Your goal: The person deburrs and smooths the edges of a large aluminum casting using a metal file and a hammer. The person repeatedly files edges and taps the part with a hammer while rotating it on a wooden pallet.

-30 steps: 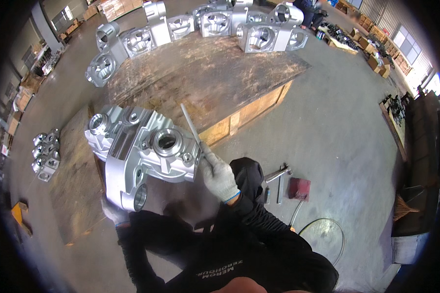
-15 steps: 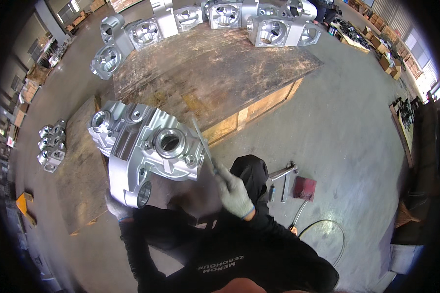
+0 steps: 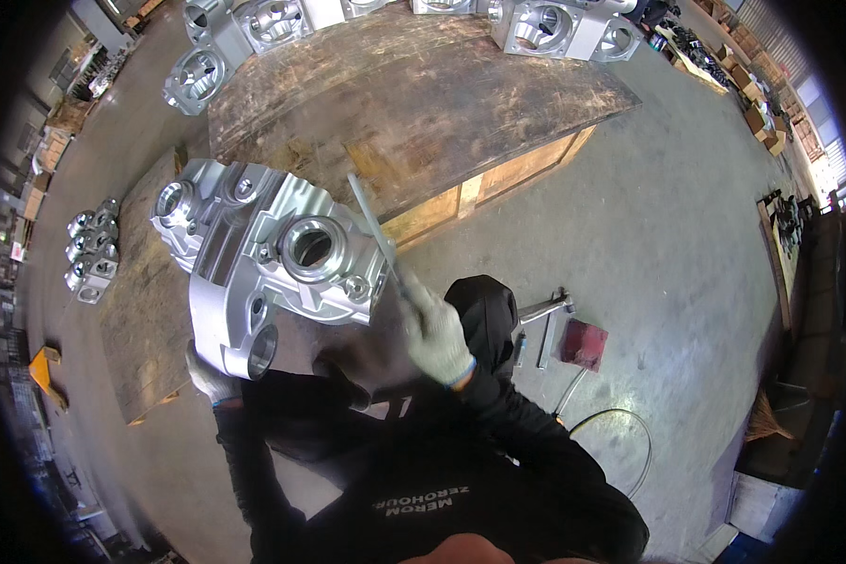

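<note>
A large silver metal casting (image 3: 214, 324) with round bored openings rests at the near edge of the low wooden platform, in front of me. My left hand (image 3: 212, 378), in a pale work glove, grips its near-left end from below; the fingers are partly hidden behind the metal. Also gloved, my right hand (image 3: 437, 329) is closed around the near end of a flat file (image 3: 370, 216). The file's long grey blade lies along the casting's right edge, its tip pointing away from me past the bored opening.
Several similar castings (image 3: 536, 30) stand along the far side of the wooden table (image 3: 423, 122). Small metal parts (image 3: 92, 249) sit on the left. On the floor to my right lie a hammer (image 3: 547, 306), a flat bar (image 3: 546, 340), a dark red pad (image 3: 583, 345) and a hose (image 3: 647, 442).
The file and my right hand have slid away from me along the casting's edge. My left hand keeps its place on the casting. The whole view has shifted slightly.
</note>
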### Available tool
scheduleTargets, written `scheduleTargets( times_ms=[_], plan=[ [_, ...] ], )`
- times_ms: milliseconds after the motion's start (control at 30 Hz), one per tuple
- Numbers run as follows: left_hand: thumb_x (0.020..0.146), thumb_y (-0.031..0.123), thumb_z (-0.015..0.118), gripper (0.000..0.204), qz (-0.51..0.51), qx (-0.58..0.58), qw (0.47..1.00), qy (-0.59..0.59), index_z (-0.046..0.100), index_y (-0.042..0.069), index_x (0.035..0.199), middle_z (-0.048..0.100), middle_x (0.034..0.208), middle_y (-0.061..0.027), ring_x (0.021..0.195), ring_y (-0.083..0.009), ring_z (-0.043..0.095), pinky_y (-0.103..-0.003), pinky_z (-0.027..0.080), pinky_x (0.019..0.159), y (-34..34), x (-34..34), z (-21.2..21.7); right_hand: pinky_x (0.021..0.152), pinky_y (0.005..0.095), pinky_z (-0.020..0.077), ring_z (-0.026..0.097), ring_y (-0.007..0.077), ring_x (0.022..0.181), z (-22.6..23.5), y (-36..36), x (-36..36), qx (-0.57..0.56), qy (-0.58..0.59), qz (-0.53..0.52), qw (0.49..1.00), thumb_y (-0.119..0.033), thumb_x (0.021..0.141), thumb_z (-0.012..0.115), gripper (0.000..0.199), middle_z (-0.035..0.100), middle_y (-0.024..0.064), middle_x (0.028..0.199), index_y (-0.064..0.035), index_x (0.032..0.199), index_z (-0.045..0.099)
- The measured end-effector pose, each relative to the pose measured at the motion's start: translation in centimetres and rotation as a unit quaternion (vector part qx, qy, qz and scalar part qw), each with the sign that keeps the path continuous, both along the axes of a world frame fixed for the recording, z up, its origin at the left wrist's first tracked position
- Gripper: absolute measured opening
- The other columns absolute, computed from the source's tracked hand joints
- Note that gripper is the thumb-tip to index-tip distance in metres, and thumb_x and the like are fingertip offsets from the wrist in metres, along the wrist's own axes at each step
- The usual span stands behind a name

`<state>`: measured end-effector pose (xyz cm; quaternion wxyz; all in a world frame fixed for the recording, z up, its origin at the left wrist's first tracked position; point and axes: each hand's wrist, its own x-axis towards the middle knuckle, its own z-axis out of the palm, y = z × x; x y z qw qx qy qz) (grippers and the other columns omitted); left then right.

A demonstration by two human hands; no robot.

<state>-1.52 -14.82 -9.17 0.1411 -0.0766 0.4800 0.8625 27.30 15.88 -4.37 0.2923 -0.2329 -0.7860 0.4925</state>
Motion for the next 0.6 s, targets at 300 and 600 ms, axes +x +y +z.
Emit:
scheduleTargets(
  times_ms=[300, 600],
  plan=[
    [0.103, 0.035, 0.044, 0.044, -0.005, 0.050, 0.999, -0.005, 0.058, 0.002, 0.127, 0.064, 0.119, -0.0112, 0.115, -0.0266, 0.059, -0.042, 0.044, 0.102, -0.5, -0.6, -0.8, 0.087, 0.0249, 0.0454, 0.055, 0.0122, 0.097, -0.6, 2.3, 1.8, -0.206, -0.023, 0.062, 0.976, -0.005, 0.101, 0.047, 0.048, 0.063, 0.0085, 0.108, -0.0009, 0.149, 0.045],
    [0.103, 0.037, 0.041, 0.043, -0.002, 0.004, 1.000, -0.004, 0.060, 0.003, 0.122, 0.063, 0.118, -0.0099, 0.111, -0.0257, 0.060, -0.042, 0.047, 0.099, 1.4, 0.8, 1.2, 0.103, 0.0270, 0.0427, 0.056, 0.0125, 0.115, 1.0, 5.0, 3.0, -0.437, -0.117, 0.123, 0.883, -0.015, 0.105, 0.048, 0.049, 0.064, 0.0108, 0.128, 0.0002, 0.151, 0.042]
  ],
)
